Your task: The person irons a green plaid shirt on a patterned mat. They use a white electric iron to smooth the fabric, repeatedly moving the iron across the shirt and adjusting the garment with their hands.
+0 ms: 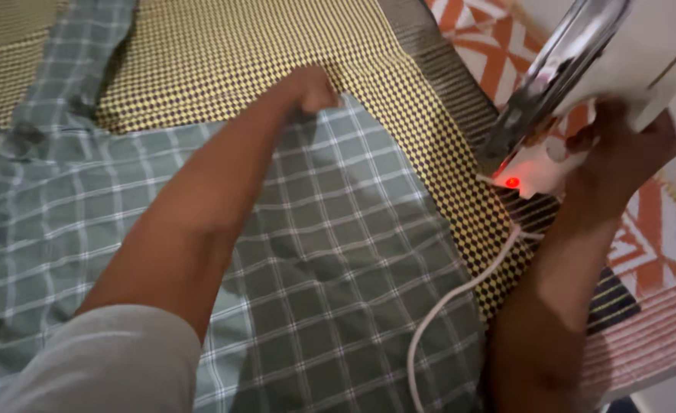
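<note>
A green checked shirt (338, 252) lies spread on a yellow-and-black checkered cloth (223, 53). My left hand (311, 88) reaches far across it and pinches the shirt's far edge, fingers closed on the fabric. My right hand (620, 149) grips the handle of a white clothes iron (582, 61), tilted up at the right with its shiny soleplate showing and a red light (512, 182) glowing. The iron is lifted off the shirt.
A white power cord (445, 306) runs from the iron down across the shirt's right edge. An orange-and-white patterned fabric (651, 245) lies under the checkered cloth at the right. One shirt sleeve (78, 69) stretches toward the upper left.
</note>
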